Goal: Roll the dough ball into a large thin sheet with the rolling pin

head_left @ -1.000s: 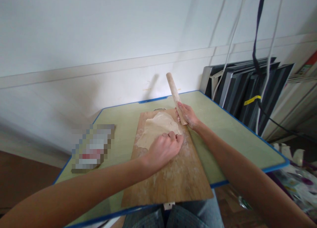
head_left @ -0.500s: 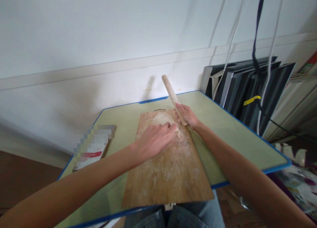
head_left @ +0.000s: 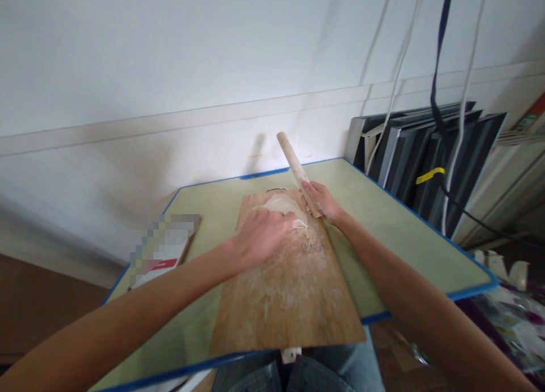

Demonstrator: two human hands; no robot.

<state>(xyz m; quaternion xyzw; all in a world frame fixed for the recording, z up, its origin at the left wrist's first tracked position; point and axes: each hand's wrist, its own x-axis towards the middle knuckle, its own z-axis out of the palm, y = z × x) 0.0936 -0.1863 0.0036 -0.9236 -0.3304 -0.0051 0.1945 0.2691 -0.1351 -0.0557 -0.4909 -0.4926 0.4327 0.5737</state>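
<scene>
A wooden rolling pin (head_left: pixel 293 158) is gripped near its lower end by my right hand (head_left: pixel 319 200). It tilts up and away toward the wall, over the far right corner of a flour-dusted wooden board (head_left: pixel 289 301). On the board's far part lies a flat, pale sheet of dough (head_left: pixel 279 203). My left hand (head_left: pixel 266 236) reaches across the dough, its fingers curled at the near right edge. Motion slightly blurs this hand, and it hides part of the sheet. A few dough bits and loose flour show beside the fingertips.
The board rests on a pale green table (head_left: pixel 409 250) with blue edging, against a white wall. A partly pixelated flat package (head_left: pixel 164 261) lies at left. Dark panels (head_left: pixel 419 147) lean at right, where cables (head_left: pixel 440 96) hang. Part of a round rim (head_left: pixel 276 189) shows behind the board.
My left hand has shifted slightly left along the dough's near edge, with its fingers lower. My right hand still holds the rolling pin in nearly the same place.
</scene>
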